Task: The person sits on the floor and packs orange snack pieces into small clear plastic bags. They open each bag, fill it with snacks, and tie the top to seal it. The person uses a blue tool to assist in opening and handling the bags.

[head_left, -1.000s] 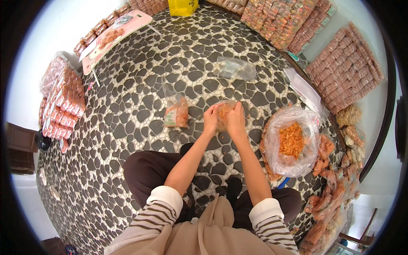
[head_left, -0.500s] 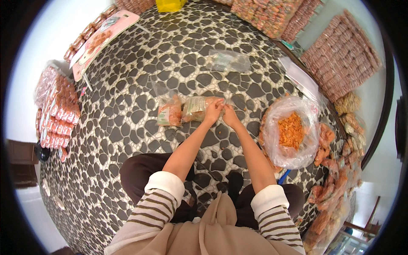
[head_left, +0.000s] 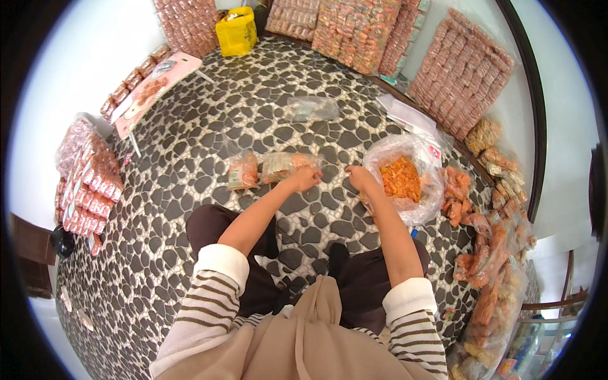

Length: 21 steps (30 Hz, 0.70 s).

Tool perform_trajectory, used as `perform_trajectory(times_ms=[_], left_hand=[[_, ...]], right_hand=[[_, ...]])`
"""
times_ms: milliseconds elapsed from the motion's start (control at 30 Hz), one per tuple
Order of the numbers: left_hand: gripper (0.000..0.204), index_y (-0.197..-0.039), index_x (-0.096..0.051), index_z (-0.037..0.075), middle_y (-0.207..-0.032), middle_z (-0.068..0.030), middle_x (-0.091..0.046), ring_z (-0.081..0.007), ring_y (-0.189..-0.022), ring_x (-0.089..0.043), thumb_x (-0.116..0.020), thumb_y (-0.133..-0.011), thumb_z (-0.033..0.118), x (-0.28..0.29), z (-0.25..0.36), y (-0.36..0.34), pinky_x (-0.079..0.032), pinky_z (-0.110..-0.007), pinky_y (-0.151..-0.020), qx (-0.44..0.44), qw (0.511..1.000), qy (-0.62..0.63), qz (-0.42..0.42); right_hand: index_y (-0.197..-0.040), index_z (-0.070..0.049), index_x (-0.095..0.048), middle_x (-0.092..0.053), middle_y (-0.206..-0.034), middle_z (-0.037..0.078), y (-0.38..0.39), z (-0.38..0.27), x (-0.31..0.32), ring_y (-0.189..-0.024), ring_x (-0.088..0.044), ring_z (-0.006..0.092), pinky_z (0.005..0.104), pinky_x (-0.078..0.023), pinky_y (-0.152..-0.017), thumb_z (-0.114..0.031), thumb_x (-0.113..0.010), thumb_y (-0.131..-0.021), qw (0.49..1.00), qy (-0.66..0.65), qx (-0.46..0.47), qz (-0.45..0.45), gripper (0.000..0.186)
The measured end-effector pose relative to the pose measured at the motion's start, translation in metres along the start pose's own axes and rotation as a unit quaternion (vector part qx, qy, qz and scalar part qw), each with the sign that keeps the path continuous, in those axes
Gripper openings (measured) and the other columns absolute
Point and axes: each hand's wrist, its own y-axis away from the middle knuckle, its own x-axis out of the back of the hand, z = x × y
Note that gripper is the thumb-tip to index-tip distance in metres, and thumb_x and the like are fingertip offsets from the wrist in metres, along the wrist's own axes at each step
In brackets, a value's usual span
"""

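A clear plastic packet of orange snack pieces [head_left: 277, 166] lies on its side on the stone-patterned floor. At its right end is my left hand [head_left: 306, 178], fingers curled in; what they hold, if anything, is too small to make out. Across a short gap my right hand [head_left: 361, 177] is closed in a pinch, beside the near-left rim of a large open plastic bag [head_left: 423, 212]. Nothing I can name shows between its fingers. Orange chips [head_left: 399, 178] fill the middle of that bag. Another filled packet [head_left: 243, 172] stands to the left, its clear top loose.
An empty-looking clear plastic bag [head_left: 311, 109] lies farther off. A pink low table [head_left: 136, 106] stands far left, above stacked packets [head_left: 95, 183]. Filled bags [head_left: 487, 253] line the right side. A yellow bag [head_left: 236, 35] and bundled packets [head_left: 465, 73] stand along the walls.
My hands have come apart from their meeting point at the packet's end. The left drew left and the right moved right, toward the big bag. The whole view has shifted.
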Motion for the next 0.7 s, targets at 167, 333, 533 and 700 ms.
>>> perform_trajectory(times_ms=[167, 333, 533, 700], left_hand=[[0.023, -0.1, -0.061, 0.006, -0.093, -0.0151, -0.06, -0.0286, -0.091, -0.057, -0.057, -0.081, 0.02, 0.013, -0.044, 0.077, -0.044, -0.04, -0.079, 0.021, 0.995, -0.061, 0.07], [0.034, -0.104, -0.055, 0.003, -0.107, -0.0199, -0.049, -0.0378, -0.099, -0.048, -0.061, -0.077, 0.022, 0.028, -0.113, 0.116, -0.041, -0.045, -0.085, 0.227, 0.925, -0.086, 0.293], [0.076, -0.127, -0.033, 0.013, -0.13, -0.0176, -0.021, -0.0373, -0.118, -0.023, -0.067, -0.071, 0.052, 0.028, -0.166, 0.111, -0.031, -0.059, -0.086, 0.532, 0.68, 0.103, 0.495], [0.09, -0.135, -0.025, 0.021, -0.131, -0.0166, -0.03, -0.0382, -0.125, -0.025, -0.07, -0.065, 0.056, 0.042, -0.209, 0.102, -0.027, -0.064, -0.091, 0.428, 0.787, -0.08, 0.437]], right_hand=[[-0.096, -0.005, -0.063, -0.063, -0.092, 0.02, -0.031, -0.08, -0.037, -0.089, -0.06, 0.0339, 0.0429, -0.047, -0.079, -0.004, -0.047, -0.077, 0.992, 0.046, 0.121, 0.007, 0.024], [-0.106, -0.004, -0.057, -0.049, -0.118, 0.022, -0.073, -0.139, -0.106, -0.105, -0.051, 0.0353, 0.0415, -0.043, -0.087, -0.011, -0.054, -0.081, 0.954, 0.063, 0.279, -0.093, 0.026], [-0.129, -0.008, -0.038, -0.029, -0.132, 0.023, -0.131, -0.156, -0.179, -0.117, -0.037, 0.0414, 0.0433, -0.035, -0.096, -0.021, -0.058, -0.084, 0.978, -0.056, 0.189, -0.069, 0.052], [-0.131, -0.003, -0.032, -0.028, -0.132, 0.026, -0.164, -0.16, -0.2, -0.117, -0.036, 0.0441, 0.0467, -0.034, -0.096, -0.018, -0.06, -0.08, 0.965, -0.098, 0.239, -0.048, 0.06]])
